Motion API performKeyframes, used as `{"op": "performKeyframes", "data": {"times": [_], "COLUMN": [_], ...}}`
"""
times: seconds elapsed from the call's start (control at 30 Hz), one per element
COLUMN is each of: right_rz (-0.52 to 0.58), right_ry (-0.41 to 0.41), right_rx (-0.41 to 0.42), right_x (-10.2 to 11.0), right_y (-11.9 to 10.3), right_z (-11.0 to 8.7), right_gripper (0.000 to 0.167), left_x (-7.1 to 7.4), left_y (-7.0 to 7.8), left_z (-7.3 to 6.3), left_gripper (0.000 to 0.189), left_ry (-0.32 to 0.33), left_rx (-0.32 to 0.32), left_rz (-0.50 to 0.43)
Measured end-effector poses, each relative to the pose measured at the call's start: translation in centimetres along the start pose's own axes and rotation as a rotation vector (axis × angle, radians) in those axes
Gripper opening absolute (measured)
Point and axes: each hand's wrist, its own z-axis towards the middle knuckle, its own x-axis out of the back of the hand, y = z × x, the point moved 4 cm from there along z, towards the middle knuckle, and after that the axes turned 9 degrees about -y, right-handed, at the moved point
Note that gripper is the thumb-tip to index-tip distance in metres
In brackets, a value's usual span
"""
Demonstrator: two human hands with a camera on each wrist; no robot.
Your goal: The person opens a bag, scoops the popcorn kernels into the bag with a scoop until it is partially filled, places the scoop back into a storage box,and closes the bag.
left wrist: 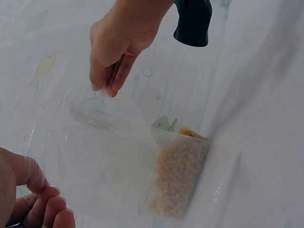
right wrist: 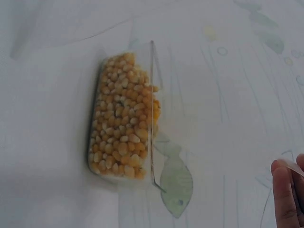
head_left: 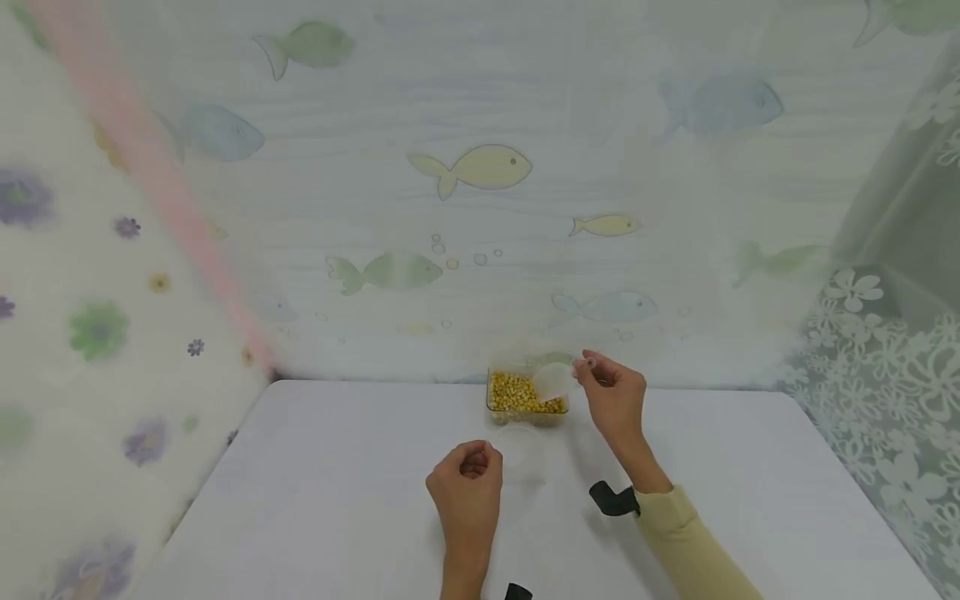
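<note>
A clear box (head_left: 527,417) of yellow corn kernels (head_left: 513,392) stands at the back of the white table. In front of it, my left hand (head_left: 468,483) pinches the edge of a clear plastic bag (left wrist: 99,166). The bag spreads across the left wrist view and partly veils the box. To the right of the box, my right hand (head_left: 615,398) holds a translucent white spoon (head_left: 553,381) by its narrow end between thumb and fingers. The spoon's broad, rounded part overlaps the corn in the head view. At the right wrist view's edge, only fingertips (right wrist: 284,190) of that hand show.
The white table (head_left: 345,467) runs back to a pale wall (head_left: 465,92) printed with fish, close behind the box. Flowered cloth (head_left: 97,400) hangs on the left, white lace (head_left: 900,417) on the right. A black wrist mount (head_left: 613,500) sits below my right hand.
</note>
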Motion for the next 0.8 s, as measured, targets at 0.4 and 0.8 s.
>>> {"op": "performKeyframes", "data": {"times": [0.4,0.8], "right_rz": [-0.043,-0.095], "right_ry": [-0.046,-0.117], "right_rx": [0.024,-0.089], "right_x": [-0.6,-0.5], "right_y": [0.7,1.6], "right_z": [-0.6,-0.2], "right_gripper": [0.020,0.017], "left_x": [0.3,0.2], "left_y": [-0.1,0.0], "left_z": [-0.1,0.1], "left_gripper": [0.013,0.014], "left_ry": [0.032,0.041], "left_rx": [0.002,-0.032], "left_rz": [0.034,0.031]}}
